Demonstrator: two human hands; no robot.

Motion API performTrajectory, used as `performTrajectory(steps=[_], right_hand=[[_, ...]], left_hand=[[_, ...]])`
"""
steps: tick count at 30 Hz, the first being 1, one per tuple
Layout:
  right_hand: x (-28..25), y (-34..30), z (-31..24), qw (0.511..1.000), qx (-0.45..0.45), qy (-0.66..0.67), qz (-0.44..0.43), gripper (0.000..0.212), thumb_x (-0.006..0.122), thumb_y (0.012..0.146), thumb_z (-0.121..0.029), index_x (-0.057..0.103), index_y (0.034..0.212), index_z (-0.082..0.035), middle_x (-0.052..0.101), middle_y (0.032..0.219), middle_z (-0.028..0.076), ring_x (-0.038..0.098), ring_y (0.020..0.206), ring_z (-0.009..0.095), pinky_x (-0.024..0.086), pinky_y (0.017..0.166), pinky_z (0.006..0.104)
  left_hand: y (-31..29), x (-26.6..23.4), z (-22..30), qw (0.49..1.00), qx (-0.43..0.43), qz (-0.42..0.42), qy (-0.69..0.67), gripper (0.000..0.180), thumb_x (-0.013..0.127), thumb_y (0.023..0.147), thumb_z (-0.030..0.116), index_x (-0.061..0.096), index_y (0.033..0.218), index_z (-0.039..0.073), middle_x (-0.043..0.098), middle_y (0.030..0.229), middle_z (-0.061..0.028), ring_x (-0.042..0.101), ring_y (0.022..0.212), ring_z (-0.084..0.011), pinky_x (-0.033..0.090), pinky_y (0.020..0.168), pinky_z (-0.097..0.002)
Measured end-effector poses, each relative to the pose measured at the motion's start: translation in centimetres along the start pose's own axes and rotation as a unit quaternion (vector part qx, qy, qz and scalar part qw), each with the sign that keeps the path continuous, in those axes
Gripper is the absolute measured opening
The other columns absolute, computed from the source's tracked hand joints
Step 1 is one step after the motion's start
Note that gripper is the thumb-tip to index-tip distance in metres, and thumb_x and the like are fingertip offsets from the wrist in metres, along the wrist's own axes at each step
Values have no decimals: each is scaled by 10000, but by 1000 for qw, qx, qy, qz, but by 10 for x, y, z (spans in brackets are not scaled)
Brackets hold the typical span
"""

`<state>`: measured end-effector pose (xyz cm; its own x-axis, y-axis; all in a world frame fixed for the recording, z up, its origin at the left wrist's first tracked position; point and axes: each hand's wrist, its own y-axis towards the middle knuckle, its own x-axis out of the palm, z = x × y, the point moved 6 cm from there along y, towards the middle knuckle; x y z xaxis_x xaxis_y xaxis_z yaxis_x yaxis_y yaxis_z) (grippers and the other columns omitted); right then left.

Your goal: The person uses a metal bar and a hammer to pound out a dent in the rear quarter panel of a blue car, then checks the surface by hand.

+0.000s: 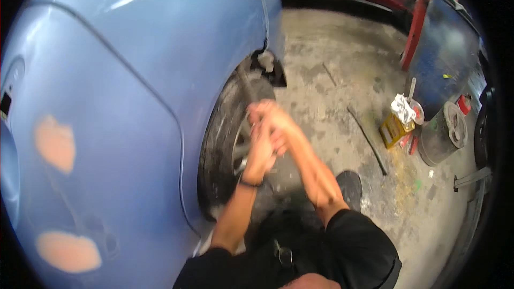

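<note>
This looks like a car body workshop. A blue car [123, 144] with orange patches [56, 144] fills the frame's left; at right, a yellow tin [394, 130] and grey drum [435, 142] stand on stained concrete floor [308, 40].

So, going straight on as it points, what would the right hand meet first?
Beyond the bar in its grip, the right hand would likely meet the tire first; blur leaves depth unclear.
</note>
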<state>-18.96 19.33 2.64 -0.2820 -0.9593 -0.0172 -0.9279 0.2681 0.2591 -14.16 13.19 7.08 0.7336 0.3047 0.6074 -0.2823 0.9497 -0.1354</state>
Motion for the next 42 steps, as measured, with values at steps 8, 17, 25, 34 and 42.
performTrajectory(steps=[8,17,25,34,42], right_hand=[[14,-37,-9,938,110,276,176,224,541,895,-184,463,730,-55,489,588,41,496,485,153,481,480,318],[-28,19,-17,960,186,180,105,348,531,898,-242,493,606,-57,509,540,57,523,476,172,445,446,311],[22,21,-13,954,172,238,-61,270,584,889,-228,492,681,-82,485,593,6,494,492,133,476,503,295],[-46,-15,19,962,132,165,171,203,555,859,-217,524,748,-50,500,612,39,471,493,141,450,457,303],[2,-24,-31,949,138,268,88,192,540,870,-178,469,730,-68,502,613,26,494,495,145,491,481,316]], left_hand=[[-44,-48,-31,997,-4,80,-7,184,395,1014,322,466,1003,152,440,663,37,412,481,-66,341,412,-230],[17,-45,-4,978,-11,15,-209,186,435,1004,326,445,970,143,417,678,45,402,548,-59,336,488,-209],[-22,-29,2,964,125,187,-140,223,413,1007,366,434,973,147,418,676,48,388,524,-52,309,454,-207],[17,-13,-19,997,41,34,-60,194,432,1003,366,477,1013,177,408,668,61,379,508,-44,308,445,-204],[-27,-28,-32,991,43,115,-58,187,401,1012,359,461,1033,184,420,691,51,389,521,-44,317,445,-203]])
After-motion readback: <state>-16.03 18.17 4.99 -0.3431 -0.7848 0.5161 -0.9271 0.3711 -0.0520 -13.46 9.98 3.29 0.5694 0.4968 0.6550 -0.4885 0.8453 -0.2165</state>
